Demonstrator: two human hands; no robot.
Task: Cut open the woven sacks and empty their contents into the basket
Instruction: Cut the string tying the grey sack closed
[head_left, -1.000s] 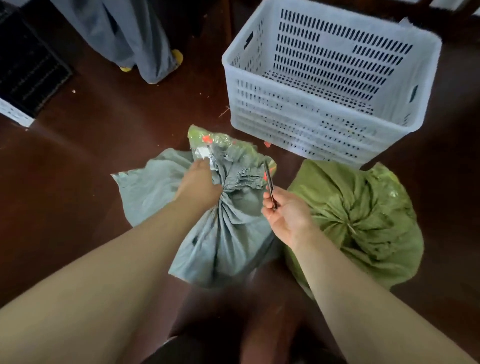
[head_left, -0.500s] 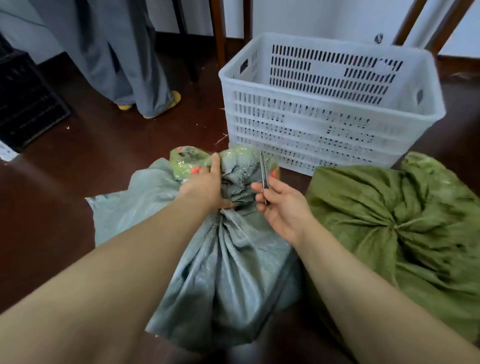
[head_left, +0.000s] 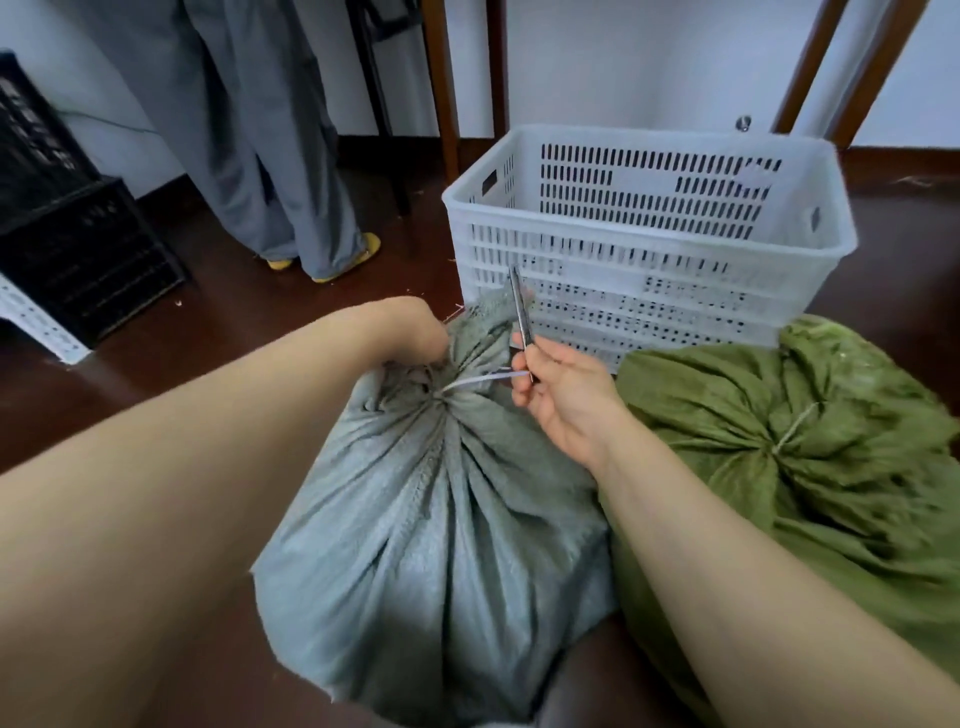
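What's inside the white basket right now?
Only the slotted inner far wall of the white basket shows, and nothing rises above its rim. Its bottom is hidden behind the near wall, so contents low down cannot be ruled out.

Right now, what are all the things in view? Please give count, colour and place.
grey sack: 1, grey, floor centre, neck tied
strip: 1, white, tied at that neck
green sack: 1, green, floor right, tied shut
basket: 1, white, floor behind the sacks
blade: 1, dark metal, above the strip, pointing up
crates: 2, black, stacked far left
trousers: 1 pair, grey, back left
shoes: 2, yellow, under the trousers
left hand: 1, grips the grey sack's neck
right hand: 1, holds the blade
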